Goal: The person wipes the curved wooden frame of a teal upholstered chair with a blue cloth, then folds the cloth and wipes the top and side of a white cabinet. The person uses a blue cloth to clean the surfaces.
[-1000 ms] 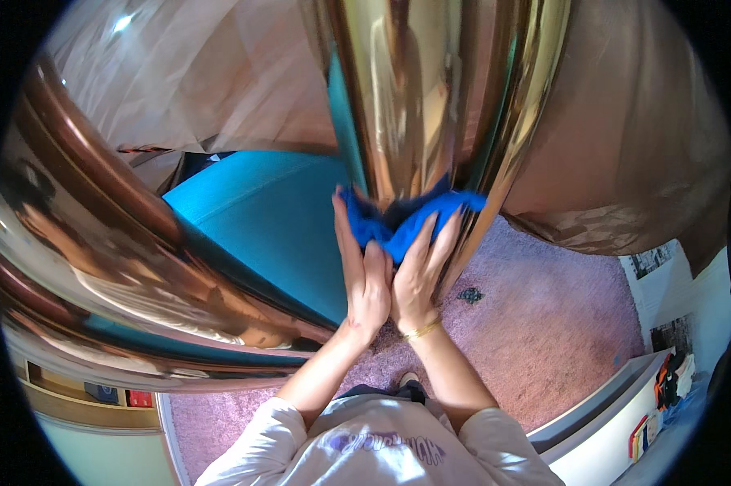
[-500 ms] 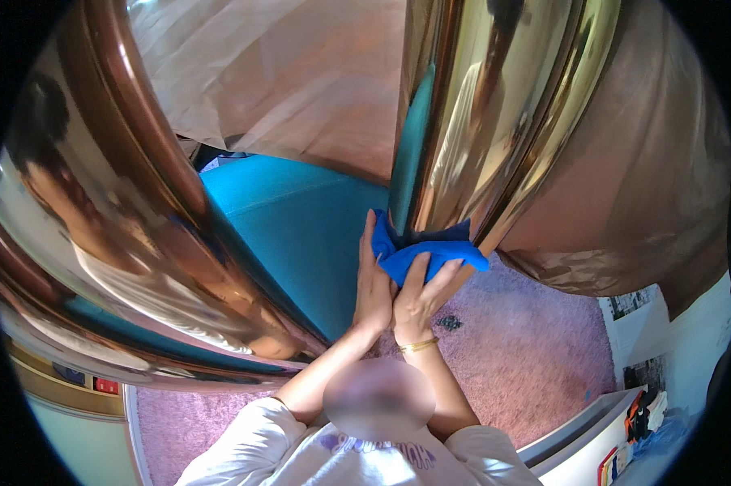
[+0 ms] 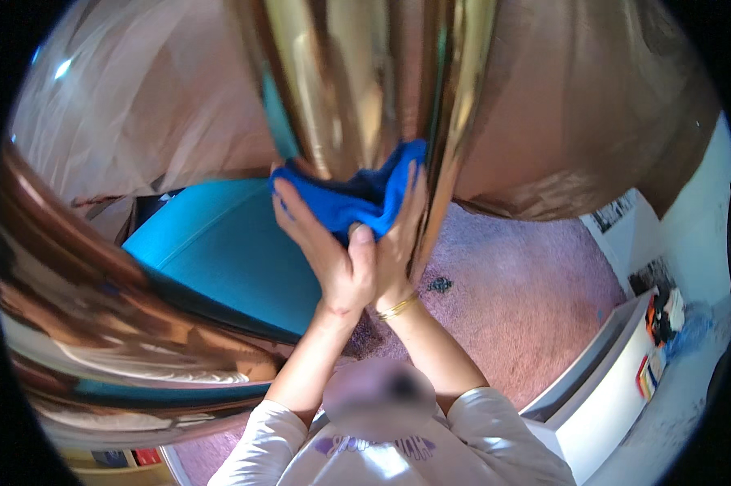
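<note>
A blue cloth [image 3: 341, 206] is wrapped around the front of a shiny gold metal column [image 3: 345, 89]. My left hand [image 3: 333, 255] presses the cloth from the left, fingers up along its edge and thumb across its lower middle. My right hand [image 3: 398, 251], with a gold bracelet at the wrist, cups it on the right side, fingers pointing up. The heels of both hands meet below the cloth. Part of the fingers and the column's surface under the cloth are hidden.
Large curved bronze tubes [image 3: 114, 316] fill the left. Behind stands a teal upholstered piece [image 3: 236, 243]. Sheer brown fabric [image 3: 560, 105] hangs at the back. Pink carpet [image 3: 511, 308] covers the floor, with a small dark thing [image 3: 439, 284] on it. A white box-like unit [image 3: 600, 405] stands lower right.
Both hands and the cloth now sit higher and further left in view, as the whole view has shifted. My left thumb now lies across the cloth's front; the cloth is spread wider around the column.
</note>
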Motion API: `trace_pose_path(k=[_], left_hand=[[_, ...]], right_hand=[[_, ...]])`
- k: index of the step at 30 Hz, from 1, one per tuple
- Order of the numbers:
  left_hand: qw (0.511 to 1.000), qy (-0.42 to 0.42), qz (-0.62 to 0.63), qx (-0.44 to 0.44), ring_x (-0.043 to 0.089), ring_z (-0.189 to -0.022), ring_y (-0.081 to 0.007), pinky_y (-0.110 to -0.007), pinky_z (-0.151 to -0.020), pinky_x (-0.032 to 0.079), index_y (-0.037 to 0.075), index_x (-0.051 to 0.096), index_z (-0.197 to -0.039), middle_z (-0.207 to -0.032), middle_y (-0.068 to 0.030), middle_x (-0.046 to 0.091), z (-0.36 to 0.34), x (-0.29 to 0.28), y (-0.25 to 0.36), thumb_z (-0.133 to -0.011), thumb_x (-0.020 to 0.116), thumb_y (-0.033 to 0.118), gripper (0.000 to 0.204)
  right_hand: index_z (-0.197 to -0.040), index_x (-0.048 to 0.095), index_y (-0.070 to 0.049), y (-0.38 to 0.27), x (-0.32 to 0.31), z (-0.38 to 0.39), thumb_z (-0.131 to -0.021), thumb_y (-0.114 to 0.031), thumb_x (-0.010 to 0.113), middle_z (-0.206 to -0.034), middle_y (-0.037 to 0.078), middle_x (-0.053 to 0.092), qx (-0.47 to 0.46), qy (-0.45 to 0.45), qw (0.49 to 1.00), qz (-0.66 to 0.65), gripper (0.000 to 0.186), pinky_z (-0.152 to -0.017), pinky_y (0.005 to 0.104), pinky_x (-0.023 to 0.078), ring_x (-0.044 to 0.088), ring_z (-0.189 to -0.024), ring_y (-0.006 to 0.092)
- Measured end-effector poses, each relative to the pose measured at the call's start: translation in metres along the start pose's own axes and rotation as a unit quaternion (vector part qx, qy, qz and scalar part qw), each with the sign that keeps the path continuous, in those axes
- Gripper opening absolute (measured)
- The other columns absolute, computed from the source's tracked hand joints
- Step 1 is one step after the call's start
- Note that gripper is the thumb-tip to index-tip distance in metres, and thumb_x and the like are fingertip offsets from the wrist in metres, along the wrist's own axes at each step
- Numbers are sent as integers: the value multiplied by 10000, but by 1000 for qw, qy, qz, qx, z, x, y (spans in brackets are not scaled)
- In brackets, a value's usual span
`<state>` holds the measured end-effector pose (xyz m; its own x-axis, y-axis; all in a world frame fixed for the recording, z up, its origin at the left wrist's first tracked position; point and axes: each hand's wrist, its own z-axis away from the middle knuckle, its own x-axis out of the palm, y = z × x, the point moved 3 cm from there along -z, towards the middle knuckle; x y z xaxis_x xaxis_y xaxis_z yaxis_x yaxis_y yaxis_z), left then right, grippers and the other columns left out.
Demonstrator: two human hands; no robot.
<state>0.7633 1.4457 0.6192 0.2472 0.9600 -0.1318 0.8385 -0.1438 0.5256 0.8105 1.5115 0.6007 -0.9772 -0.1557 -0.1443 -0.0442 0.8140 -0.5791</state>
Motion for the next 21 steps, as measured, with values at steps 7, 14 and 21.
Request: trace_pose_path(k=[7, 14, 21], left_hand=[[989, -105, -103, -7, 20, -1321, -424, -491, -1057, 31, -57, -71, -1369, -1416, -310, -6, 78, 10, -26, -896, 419, 370, 803], [967, -134, -81, 202, 330, -1190, -480, -539, -988, 257, -52, 279, -1336, -1305, -334, 304, 121, 49, 14, -765, 434, 56, 602], [995, -56, 24, -83, 246, -1287, -377, -413, -1051, 187, -25, 228, -1368, -1398, -248, 234, 71, 182, 13, -879, 423, 116, 546]], right_hand=[[-1362, 212, 25, 50, -2, 80, -821, -302, 561, -1336, 288, 236, 68, -25, 997, 3, 722, -1000, 498, 266, 293, -1196, 444], [-1374, 228, -16, 85, -32, 61, -854, -348, 505, -1370, 234, 236, 122, -57, 983, -121, 675, -1005, 458, 256, 307, -1204, 387], [-1381, 194, 3, 188, -86, -26, -882, -268, 451, -1393, 261, 200, 75, -99, 992, -3, 624, -1044, 464, 205, 239, -1270, 408]])
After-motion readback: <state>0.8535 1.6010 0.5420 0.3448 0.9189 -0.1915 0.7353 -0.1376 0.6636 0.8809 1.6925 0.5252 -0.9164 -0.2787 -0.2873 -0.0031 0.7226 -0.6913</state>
